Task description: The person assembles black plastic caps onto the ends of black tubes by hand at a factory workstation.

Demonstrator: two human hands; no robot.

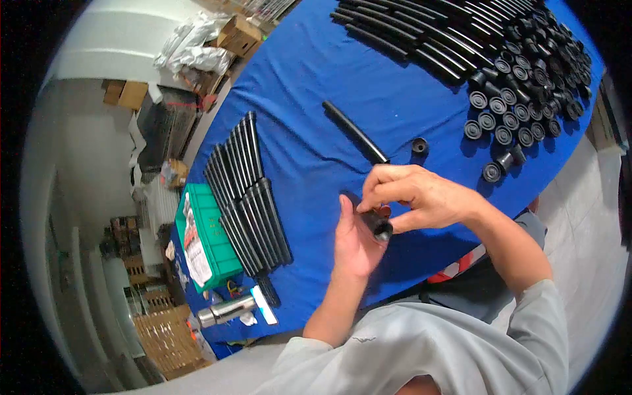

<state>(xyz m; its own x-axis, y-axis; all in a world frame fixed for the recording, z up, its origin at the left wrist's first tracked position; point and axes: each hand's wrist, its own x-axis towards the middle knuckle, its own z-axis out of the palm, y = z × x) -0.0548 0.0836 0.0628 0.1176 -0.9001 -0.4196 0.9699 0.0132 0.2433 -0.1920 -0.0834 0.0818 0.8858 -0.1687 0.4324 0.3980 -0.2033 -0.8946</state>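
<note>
Both my hands meet above the blue cloth near the table's front edge. A short black hollow part [381,228] lies between them, its round opening facing me. My left hand [355,240] is under and beside it, thumb raised, the part resting against the fingers. My right hand [418,197] reaches over from the right with bent fingers closed at the part; a small reddish thing shows by its fingertips. Just beyond the hands, a black tube [355,131] lies on the cloth, and a single black cap [419,145] sits to its right.
Black rubber caps [510,122] are piled at the right, beside rows of black tubes [421,33] at the back. More black tubes [247,197] are stacked at the left by a green crate [220,240]. A metal cylinder [227,311] and a phone-like object [264,305] lie front left.
</note>
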